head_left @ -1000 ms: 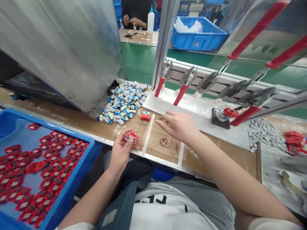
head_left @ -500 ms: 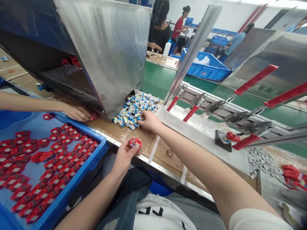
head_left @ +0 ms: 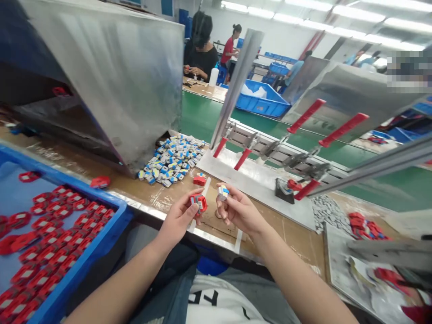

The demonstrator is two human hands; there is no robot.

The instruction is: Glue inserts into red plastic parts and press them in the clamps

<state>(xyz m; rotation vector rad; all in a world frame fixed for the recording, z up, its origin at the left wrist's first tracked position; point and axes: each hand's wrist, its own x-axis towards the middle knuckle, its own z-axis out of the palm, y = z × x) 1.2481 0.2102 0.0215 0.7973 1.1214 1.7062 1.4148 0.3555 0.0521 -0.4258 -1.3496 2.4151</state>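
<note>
My left hand point(head_left: 184, 216) grips a red plastic frame-shaped part point(head_left: 199, 204) above the front edge of the bench. Pinched in the fingers of my right hand point(head_left: 239, 209) is a small white-and-blue block point(head_left: 222, 192), held a little to the right of the red part and apart from it. A heap of similar white, blue and yellow blocks point(head_left: 172, 159) lies on the bench beyond my hands. Just behind my left hand, a red piece point(head_left: 200, 180) with blue and white on top rests on the brown bench surface point(head_left: 151, 193).
At left, a blue bin point(head_left: 121, 216) holds many red parts; another red part point(head_left: 100, 182) lies by its rim. A large metal box point(head_left: 135, 90) stands behind. Red-handled toggle clamps point(head_left: 243, 159) line a fixture at right, near grey pieces point(head_left: 330, 216). People sit farther back.
My right hand has come back from the heap with a block, near the red part in my left hand. Another person's hand at the left has gone from view. The camera has turned right.
</note>
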